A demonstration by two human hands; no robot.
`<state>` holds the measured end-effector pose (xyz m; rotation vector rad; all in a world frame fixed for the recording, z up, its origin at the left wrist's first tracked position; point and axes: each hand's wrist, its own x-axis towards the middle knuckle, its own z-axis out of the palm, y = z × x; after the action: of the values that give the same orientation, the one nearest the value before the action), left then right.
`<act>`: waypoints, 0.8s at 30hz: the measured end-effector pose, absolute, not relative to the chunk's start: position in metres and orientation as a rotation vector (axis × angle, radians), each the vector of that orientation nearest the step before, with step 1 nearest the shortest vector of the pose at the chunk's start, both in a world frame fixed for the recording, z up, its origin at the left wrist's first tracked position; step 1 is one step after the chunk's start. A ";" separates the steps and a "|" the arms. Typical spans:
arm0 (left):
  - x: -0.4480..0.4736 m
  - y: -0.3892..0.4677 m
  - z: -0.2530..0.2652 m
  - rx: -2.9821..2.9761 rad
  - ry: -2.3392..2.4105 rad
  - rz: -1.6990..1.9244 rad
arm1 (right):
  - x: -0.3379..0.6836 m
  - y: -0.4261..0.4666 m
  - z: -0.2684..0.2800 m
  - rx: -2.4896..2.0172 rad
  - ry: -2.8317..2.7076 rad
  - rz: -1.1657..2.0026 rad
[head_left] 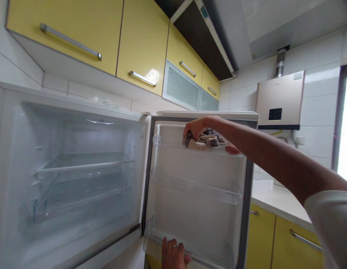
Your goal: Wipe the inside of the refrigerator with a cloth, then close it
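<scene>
My right hand (197, 127) reaches over the rim of the top door shelf (169, 141) with its fingers curled around a bunched cloth (203, 142), grey-brown and beige. The cloth sits inside the clear shelf, partly covered by my hand. Low in view, my left hand (174, 256), wearing a ring, has its fingers pointing up and slightly apart. It is at the bottom door shelf (207, 257); whether it touches the shelf I cannot tell. The refrigerator door (195, 213) stands wide open.
On the left is the refrigerator compartment (78, 130) with a glass shelf (86, 160) and a clear drawer (86, 198). Yellow cabinets (142, 41) hang above. A water heater (281, 99) is on the right wall, over a counter (285, 201).
</scene>
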<state>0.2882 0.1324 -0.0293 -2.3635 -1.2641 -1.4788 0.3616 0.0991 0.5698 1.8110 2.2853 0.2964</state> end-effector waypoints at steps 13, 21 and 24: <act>0.285 0.121 -0.018 -2.464 -1.332 -1.444 | 0.289 0.162 0.552 1.618 2.576 0.849; 0.279 0.113 -0.008 -2.433 -1.319 -1.368 | 0.289 0.170 0.549 1.884 2.626 1.058; 0.280 0.115 -0.010 -2.387 -1.262 -1.348 | 0.290 0.169 0.543 2.005 2.708 1.232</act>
<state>0.2802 0.1147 -0.0100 -2.3869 -1.2618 -1.3484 0.2905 0.1694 0.5428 2.0050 2.7075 1.2317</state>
